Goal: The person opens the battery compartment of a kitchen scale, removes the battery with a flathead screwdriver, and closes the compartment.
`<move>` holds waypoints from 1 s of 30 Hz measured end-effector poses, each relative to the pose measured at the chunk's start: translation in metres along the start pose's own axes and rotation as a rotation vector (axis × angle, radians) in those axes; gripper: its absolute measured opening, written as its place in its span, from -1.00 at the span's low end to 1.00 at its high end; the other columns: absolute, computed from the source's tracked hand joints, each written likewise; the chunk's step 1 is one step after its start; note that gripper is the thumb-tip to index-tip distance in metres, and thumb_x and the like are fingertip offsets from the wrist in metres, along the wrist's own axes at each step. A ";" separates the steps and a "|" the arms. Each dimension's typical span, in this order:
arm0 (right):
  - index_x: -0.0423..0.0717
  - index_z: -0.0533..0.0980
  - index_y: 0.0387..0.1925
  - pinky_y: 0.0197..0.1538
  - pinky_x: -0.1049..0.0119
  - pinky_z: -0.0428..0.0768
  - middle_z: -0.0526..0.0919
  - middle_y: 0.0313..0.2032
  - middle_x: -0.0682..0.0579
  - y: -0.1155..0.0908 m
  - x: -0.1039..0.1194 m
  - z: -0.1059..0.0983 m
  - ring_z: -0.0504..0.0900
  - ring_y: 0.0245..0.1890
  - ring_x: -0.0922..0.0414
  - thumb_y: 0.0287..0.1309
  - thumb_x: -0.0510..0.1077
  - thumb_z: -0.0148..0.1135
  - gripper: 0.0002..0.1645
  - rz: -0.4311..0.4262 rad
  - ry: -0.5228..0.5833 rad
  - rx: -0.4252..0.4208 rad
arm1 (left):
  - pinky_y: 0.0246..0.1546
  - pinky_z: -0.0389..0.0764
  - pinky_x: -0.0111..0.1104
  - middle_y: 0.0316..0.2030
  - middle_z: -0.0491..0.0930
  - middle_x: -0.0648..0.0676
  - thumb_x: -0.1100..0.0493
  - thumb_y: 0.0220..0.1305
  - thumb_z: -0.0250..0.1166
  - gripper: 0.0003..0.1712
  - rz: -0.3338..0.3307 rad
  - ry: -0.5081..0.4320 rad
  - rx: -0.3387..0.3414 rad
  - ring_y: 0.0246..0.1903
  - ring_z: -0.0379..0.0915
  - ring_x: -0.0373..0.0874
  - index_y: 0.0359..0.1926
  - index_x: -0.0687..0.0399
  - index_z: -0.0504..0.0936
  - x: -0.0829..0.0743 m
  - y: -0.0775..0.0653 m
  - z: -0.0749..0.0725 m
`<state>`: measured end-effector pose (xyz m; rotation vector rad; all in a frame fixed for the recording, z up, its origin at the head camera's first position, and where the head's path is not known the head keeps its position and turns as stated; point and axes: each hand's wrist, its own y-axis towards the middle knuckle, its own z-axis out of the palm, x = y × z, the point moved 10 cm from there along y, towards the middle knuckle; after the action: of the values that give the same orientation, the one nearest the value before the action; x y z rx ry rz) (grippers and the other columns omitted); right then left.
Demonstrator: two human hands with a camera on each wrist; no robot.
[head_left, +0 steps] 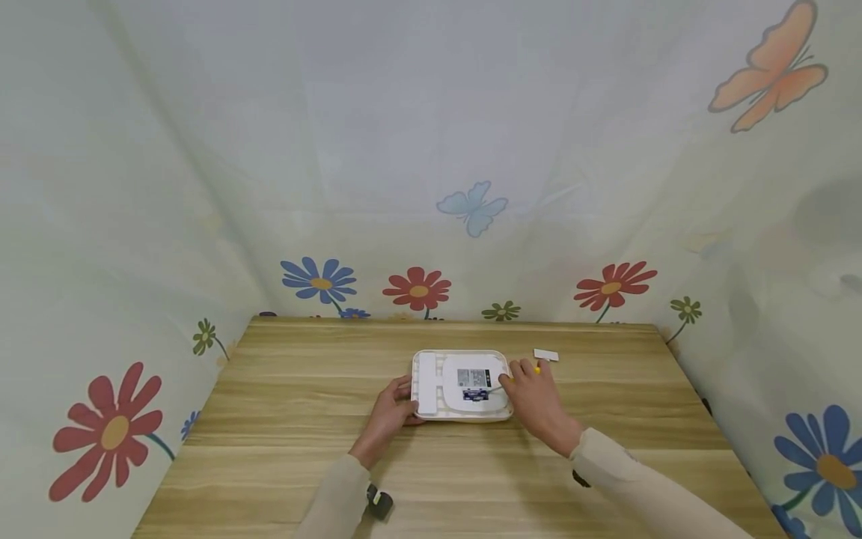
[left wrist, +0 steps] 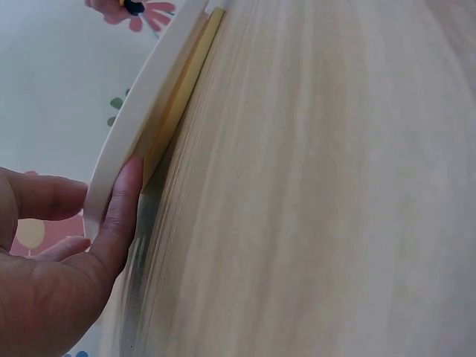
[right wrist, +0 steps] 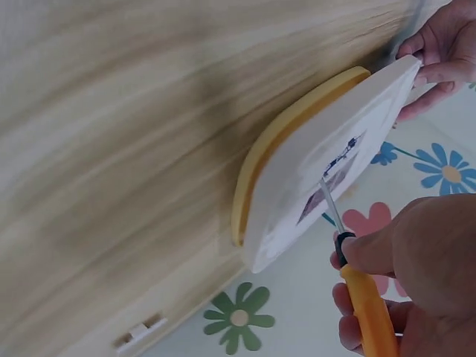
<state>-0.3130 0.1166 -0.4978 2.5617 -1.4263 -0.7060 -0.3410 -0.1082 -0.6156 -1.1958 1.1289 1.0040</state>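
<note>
A flat white device [head_left: 427,385] with rounded corners lies on the wooden table, its face with a printed label [head_left: 474,377] upward. Below the label, an open compartment shows dark blue batteries [head_left: 475,394]. My left hand [head_left: 390,410] grips the device's left edge, fingers on both sides of its rim [left wrist: 123,137]. A yellow layer [left wrist: 178,97] shows under the white rim. In my right hand [head_left: 535,400] is a screwdriver [right wrist: 366,305] with a yellow handle, held between thumb and fingers. Its metal shaft [right wrist: 332,206] reaches to the end of the battery compartment.
A small white cover [head_left: 546,355] lies on the table [head_left: 303,374] behind my right hand. Fabric walls [head_left: 417,150] printed with flowers and butterflies stand around the table's back and sides. A black object [head_left: 379,503] is beside my left sleeve.
</note>
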 end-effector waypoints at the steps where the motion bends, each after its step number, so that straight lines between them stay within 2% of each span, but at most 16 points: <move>1: -0.02 0.56 -0.25 -0.08 -0.08 0.42 0.49 -0.29 -0.06 0.000 -0.001 0.001 0.42 -0.22 -0.04 0.05 -0.28 0.29 -0.81 0.009 0.011 0.002 | -0.24 0.78 -0.20 0.25 0.34 0.43 0.48 0.28 0.08 -0.30 0.000 0.001 0.000 -0.24 0.60 -0.09 0.43 0.26 0.17 0.000 0.000 -0.001; 5: -0.02 0.56 -0.23 -0.14 -0.05 0.39 0.49 -0.31 -0.03 -0.001 -0.004 0.008 0.41 -0.22 -0.03 0.05 -0.30 0.26 -0.78 0.063 0.073 0.030 | -0.23 0.78 -0.16 0.24 0.34 0.45 0.48 0.28 0.09 -0.30 0.001 0.000 -0.002 -0.24 0.60 -0.06 0.43 0.28 0.17 -0.001 -0.002 -0.005; 10: 0.05 0.57 -0.11 -0.18 -0.02 0.41 0.54 -0.24 -0.01 -0.004 0.000 0.020 0.48 -0.17 -0.01 0.25 -0.16 0.23 -0.82 0.107 0.193 0.090 | -0.22 0.78 -0.13 0.22 0.35 0.47 0.48 0.27 0.10 -0.31 -0.009 0.004 -0.013 -0.23 0.61 -0.04 0.42 0.29 0.19 -0.004 -0.006 -0.004; 12: 0.06 0.58 -0.09 -0.16 -0.03 0.40 0.55 -0.24 0.00 -0.005 -0.003 0.018 0.49 -0.17 -0.02 0.27 -0.11 0.23 -0.82 0.142 0.244 0.073 | -0.23 0.78 -0.13 0.21 0.36 0.48 0.48 0.27 0.11 -0.30 -0.011 -0.002 -0.008 -0.24 0.62 -0.03 0.42 0.31 0.19 -0.004 -0.005 -0.001; 16: 0.07 0.59 -0.16 -0.16 -0.04 0.36 0.53 -0.31 0.02 -0.001 -0.018 0.006 0.48 -0.22 -0.02 0.24 -0.09 0.28 -0.86 0.211 0.268 -0.026 | -0.20 0.78 -0.15 0.21 0.36 0.46 0.48 0.27 0.11 -0.29 -0.009 -0.036 -0.001 -0.24 0.62 -0.04 0.44 0.25 0.19 -0.004 -0.001 0.004; 20: 0.06 0.59 -0.18 -0.18 -0.03 0.38 0.54 -0.32 0.02 0.003 -0.021 0.000 0.50 -0.22 -0.02 0.22 -0.09 0.28 -0.87 0.176 0.247 -0.049 | -0.21 0.78 -0.17 0.21 0.36 0.44 0.48 0.27 0.09 -0.28 -0.003 -0.037 -0.010 -0.22 0.61 -0.05 0.45 0.22 0.18 -0.004 0.001 0.006; 30: 0.02 0.62 -0.19 -0.19 -0.01 0.41 0.53 -0.35 0.00 0.001 -0.018 -0.007 0.50 -0.24 -0.02 0.22 -0.13 0.27 -0.88 0.125 0.166 -0.050 | -0.22 0.78 -0.20 0.26 0.35 0.42 0.48 0.25 0.08 -0.25 -0.048 -0.009 -0.028 -0.21 0.62 -0.05 0.47 0.17 0.18 0.000 -0.002 -0.001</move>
<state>-0.3189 0.1300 -0.4853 2.4054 -1.4788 -0.4913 -0.3394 -0.1089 -0.6157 -1.2335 1.0774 0.9910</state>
